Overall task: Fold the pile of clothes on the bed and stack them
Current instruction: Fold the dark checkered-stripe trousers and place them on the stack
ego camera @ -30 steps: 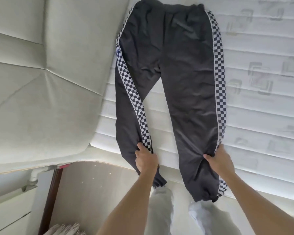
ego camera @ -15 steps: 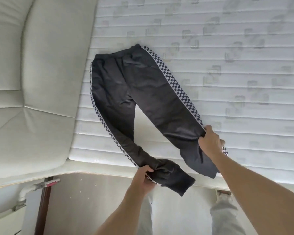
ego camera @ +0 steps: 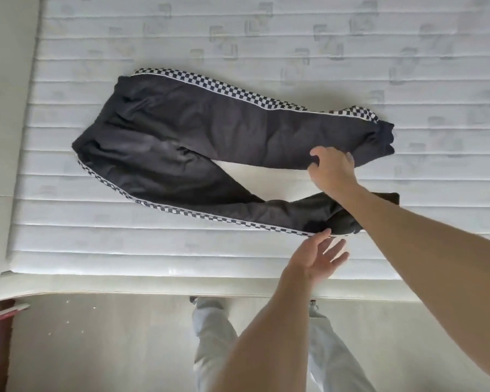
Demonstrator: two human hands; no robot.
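Trousers (ego camera: 210, 137), dark grey with checkered side stripes, lie sideways on the mattress (ego camera: 266, 38). Waistband points toward the mattress's left edge, cuffs toward the right. The two legs are splayed in a V, with a bare wedge of mattress between them. The near leg runs close to the mattress's front edge, and its cuff end is bunched and partly hidden under my right forearm.

Right hand (ego camera: 333, 171): resting at the lower edge of the far leg, near its cuff, fingers bent. Whether the fingers pinch the cloth or only press it, I cannot tell from this view.

Left hand (ego camera: 317, 260): released, fingers spread and straight, holding nothing. Fingertips (ego camera: 327, 233) sit just at the striped hem of the near leg, touching it or nearly so.

Step in hand, as I judge it: the first fold, bringing one leg onto the other so the stripes line up. Not yet done, since the legs are apart.

The next move calls for:
- a grip on the near leg at its cuff, with the bunched end straightened first;
- carrying it across the gap onto the far leg, seam to seam;
- smoothing the creases near the crotch and waistband before folding along the length.

No other clothes and no stack show in view.
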